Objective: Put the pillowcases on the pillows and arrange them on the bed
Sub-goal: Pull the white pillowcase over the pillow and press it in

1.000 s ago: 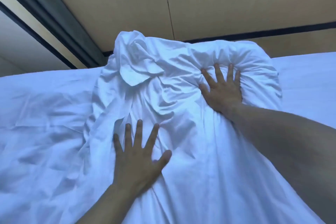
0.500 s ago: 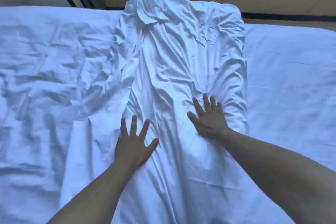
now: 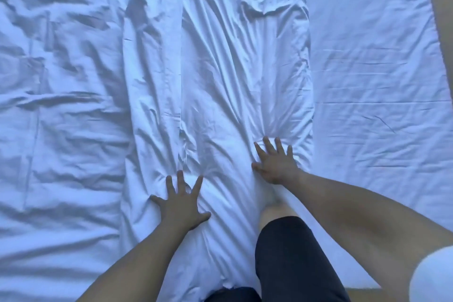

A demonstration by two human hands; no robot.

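Note:
A long white pillow in a crumpled white pillowcase (image 3: 220,76) lies lengthwise down the middle of the bed, running from the top of the view toward me. My left hand (image 3: 181,203) presses flat on its near left part with fingers spread. My right hand (image 3: 275,162) presses flat on its near right part, fingers spread too. A loose strip of pillowcase cloth (image 3: 152,56) lies along the pillow's left side. The pillow's far end is cut off by the top of the view.
The white wrinkled bed sheet (image 3: 61,105) spreads to the left and a smoother stretch (image 3: 380,81) to the right. My knee in dark shorts (image 3: 289,260) rests on the bed's near edge. A strip of tan floor (image 3: 367,294) shows at the bottom right.
Both hands have slid down the pillow toward me, pressing flat all the way. The view has tipped downward, so the wall and the pillow's far end have left the view.

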